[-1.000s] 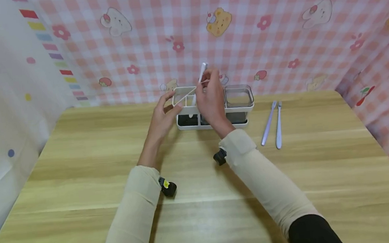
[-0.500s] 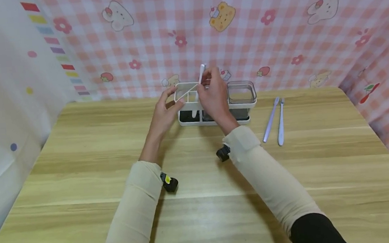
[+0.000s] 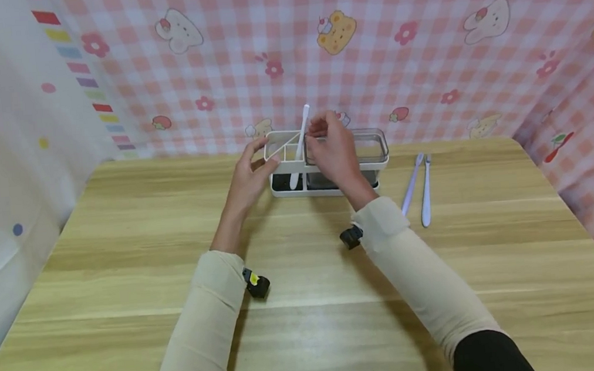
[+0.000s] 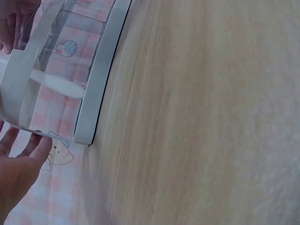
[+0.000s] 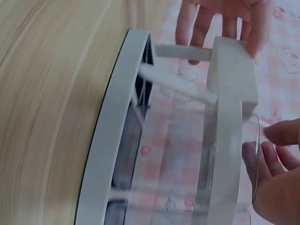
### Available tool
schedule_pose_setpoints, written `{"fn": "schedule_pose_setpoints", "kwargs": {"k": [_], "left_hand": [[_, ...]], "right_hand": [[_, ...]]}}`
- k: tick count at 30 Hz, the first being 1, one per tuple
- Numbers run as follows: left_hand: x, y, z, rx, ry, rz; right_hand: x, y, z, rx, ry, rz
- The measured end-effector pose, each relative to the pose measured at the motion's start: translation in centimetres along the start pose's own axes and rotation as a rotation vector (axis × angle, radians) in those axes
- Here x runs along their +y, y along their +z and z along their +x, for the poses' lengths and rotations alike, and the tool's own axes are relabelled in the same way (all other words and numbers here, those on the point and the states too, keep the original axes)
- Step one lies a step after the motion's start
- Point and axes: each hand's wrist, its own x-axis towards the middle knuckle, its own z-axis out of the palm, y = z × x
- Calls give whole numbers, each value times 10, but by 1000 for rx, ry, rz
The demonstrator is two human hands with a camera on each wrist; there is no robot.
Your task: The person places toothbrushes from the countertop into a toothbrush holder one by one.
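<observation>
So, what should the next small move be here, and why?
Probably move the right hand toward the purple toothbrush lying on the table beside the holder: the white toothbrush already stands slanted in the holder, the right hand seems clear of it, and the left hand grips the holder's end.

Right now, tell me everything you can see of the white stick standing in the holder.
The white stick is slim and smooth, looks like plastic, and has a broad, rounded lower end resembling a toothbrush handle; bristles can't be made out. It leans, top toward the right, through the divided left section of the holder. Its upper end sticks out above the frame; its lower end shows in the gap below, near the base. The right hand is close beside it, not gripping it.
</observation>
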Motion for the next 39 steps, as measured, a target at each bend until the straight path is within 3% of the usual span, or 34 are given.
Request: {"fn": "schedule_pose_setpoints", "kwargs": {"k": [4,8,11,13,17,24,39], "left_hand": [[-1,0,0,-3,-17,0],[0,0,0,-3,-10,-2],[-1,0,0,-3,-7,0],[-2,0,1,-4,-8,1],[-2,-1,1,-8,9,3],[31,5,-16,-24,-28,-4],[35,5,-18,-23,-37,3]], "right_hand": [[6,-13,-5,-53,-53,-163],[12,-25,-6,-67,-137,-475],[16,-31,-8,-73,-147,-681],[18,-34,-9,-87,-128,-758],[24,-41,-11,-111,-75,-790],[35,-56,-11,-142,5,-821],[52,-90,-15,-108,98,-812]]}}
